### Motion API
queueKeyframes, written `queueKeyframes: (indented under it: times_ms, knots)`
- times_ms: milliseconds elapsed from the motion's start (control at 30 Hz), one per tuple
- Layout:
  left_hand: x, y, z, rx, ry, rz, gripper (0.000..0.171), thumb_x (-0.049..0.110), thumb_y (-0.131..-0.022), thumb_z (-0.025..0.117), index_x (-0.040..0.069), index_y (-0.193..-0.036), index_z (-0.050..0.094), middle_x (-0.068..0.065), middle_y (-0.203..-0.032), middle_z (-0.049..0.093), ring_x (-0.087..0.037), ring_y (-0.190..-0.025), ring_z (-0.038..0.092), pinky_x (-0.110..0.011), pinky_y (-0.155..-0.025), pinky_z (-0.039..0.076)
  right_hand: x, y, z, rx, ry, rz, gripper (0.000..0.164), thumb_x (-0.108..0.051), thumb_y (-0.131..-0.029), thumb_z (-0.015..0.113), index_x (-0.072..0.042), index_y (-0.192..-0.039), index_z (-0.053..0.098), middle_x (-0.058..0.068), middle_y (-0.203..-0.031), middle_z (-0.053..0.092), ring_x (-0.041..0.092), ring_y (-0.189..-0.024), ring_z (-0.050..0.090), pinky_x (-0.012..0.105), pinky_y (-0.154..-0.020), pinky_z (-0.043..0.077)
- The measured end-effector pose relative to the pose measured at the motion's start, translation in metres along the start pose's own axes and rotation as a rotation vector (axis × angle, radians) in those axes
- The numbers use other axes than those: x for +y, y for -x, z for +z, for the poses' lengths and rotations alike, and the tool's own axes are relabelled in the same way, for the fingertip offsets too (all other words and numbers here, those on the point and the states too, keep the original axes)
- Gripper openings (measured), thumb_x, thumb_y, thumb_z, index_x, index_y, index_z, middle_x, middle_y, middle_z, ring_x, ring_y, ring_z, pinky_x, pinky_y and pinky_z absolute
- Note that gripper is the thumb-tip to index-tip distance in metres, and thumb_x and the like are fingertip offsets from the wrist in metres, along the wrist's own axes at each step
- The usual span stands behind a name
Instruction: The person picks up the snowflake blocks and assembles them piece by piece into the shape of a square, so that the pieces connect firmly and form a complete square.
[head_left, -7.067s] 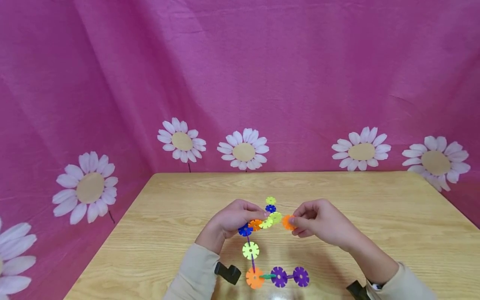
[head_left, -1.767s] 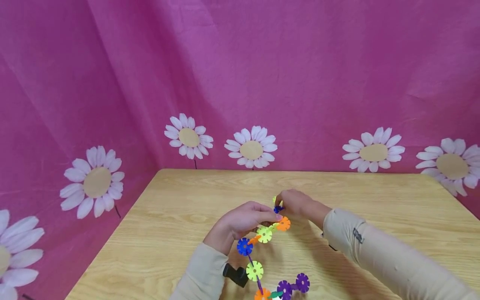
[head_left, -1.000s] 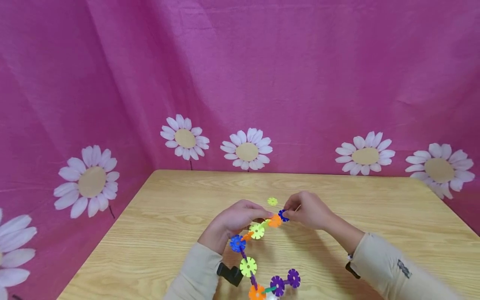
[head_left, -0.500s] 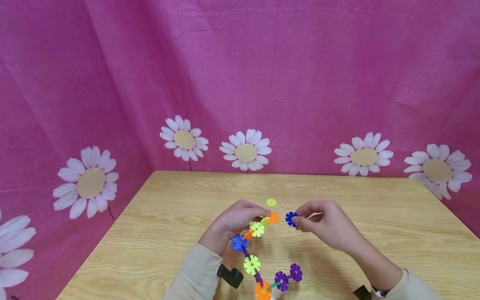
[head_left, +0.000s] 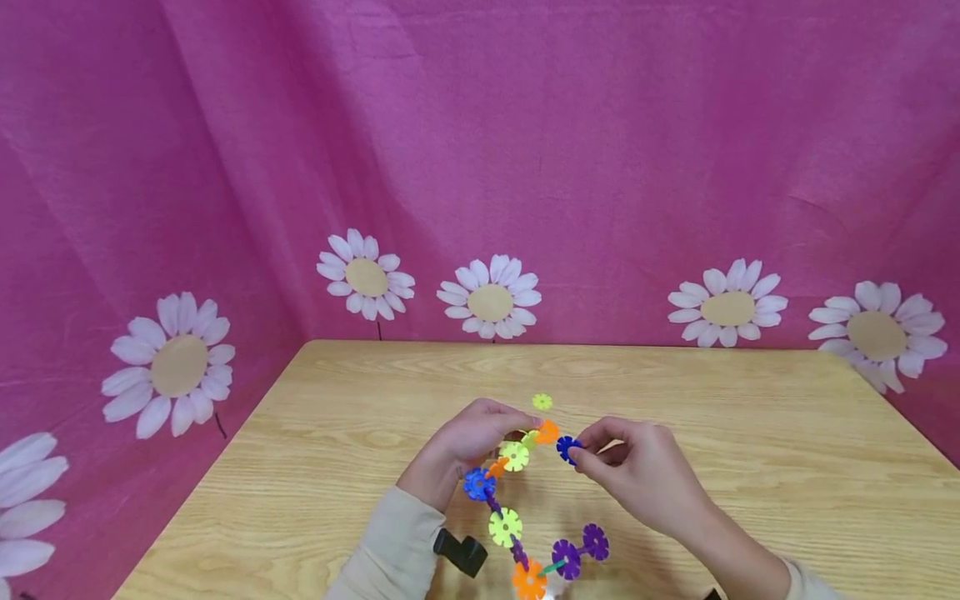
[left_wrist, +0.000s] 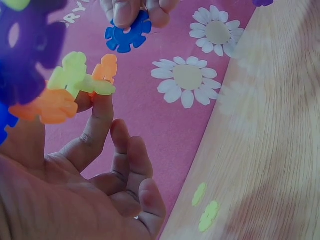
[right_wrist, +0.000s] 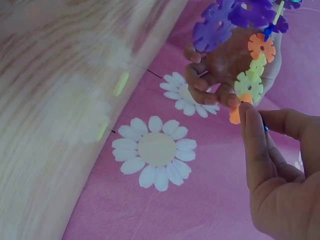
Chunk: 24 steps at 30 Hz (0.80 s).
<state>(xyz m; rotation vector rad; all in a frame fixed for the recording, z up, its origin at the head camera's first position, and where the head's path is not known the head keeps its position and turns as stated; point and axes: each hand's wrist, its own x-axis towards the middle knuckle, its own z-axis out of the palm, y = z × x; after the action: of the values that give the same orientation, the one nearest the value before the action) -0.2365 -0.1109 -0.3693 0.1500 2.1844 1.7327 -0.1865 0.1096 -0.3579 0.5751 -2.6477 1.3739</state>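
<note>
In the head view, my left hand (head_left: 480,437) pinches the orange notched snowflake disc (head_left: 547,432) at the upper end of a chain of linked discs. The chain curves down through yellow-green, orange, blue and purple discs to a lower orange disc (head_left: 529,581), then right to two purple discs (head_left: 566,560). My right hand (head_left: 637,467) pinches a loose blue disc (head_left: 567,450) by its edge, just right of the held orange disc. In the left wrist view a gap separates this blue disc (left_wrist: 120,41) from the orange disc (left_wrist: 106,66).
A loose yellow-green disc (head_left: 542,402) lies on the wooden table (head_left: 360,392) beyond my hands. In the left wrist view two yellow-green discs (left_wrist: 209,216) lie there. A pink cloth (head_left: 585,167) with white daisies rises behind the table.
Earlier my right hand held the orange disc, which now ends the chain. It then took the blue disc from the table and drew back; lately that disc moved slightly left, towards the orange one.
</note>
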Motion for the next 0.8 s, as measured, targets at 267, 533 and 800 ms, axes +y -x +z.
queueKeyframes:
  times_ms: [267,533,800]
  knots:
    - [0.002,0.002,0.002,-0.024,-0.002,0.01,0.034,0.029,-0.094,0.066,-0.002,-0.102,0.077,-0.004,-0.107,0.07,-0.022,-0.103,0.058,-0.038,-0.088,0.041,-0.001,0.003,0.008,0.061,0.019,-0.065,0.008,-0.017,-0.086,0.079,-0.016,-0.082,0.072,-0.009,-0.075,0.073,-0.001,-0.062,0.067,0.022,-0.057,0.054]
    - [0.001,0.001,0.004,-0.033,-0.001,0.021,0.034,0.029,-0.094,0.067,-0.003,-0.101,0.076,-0.004,-0.106,0.07,-0.019,-0.103,0.058,-0.038,-0.091,0.042,-0.003,0.006,0.012,0.099,0.029,-0.097,0.01,-0.012,-0.085,0.079,-0.015,-0.079,0.072,-0.008,-0.071,0.072,-0.002,-0.059,0.063,0.022,-0.052,0.052]
    - [0.001,0.0,0.005,-0.014,-0.009,0.022,0.032,0.026,-0.093,0.069,-0.003,-0.102,0.077,-0.006,-0.109,0.072,-0.019,-0.104,0.057,-0.034,-0.089,0.043,-0.003,0.007,0.015,0.114,0.011,-0.145,0.014,-0.006,-0.085,0.078,-0.015,-0.077,0.071,-0.007,-0.07,0.072,-0.003,-0.058,0.063,0.022,-0.051,0.052]
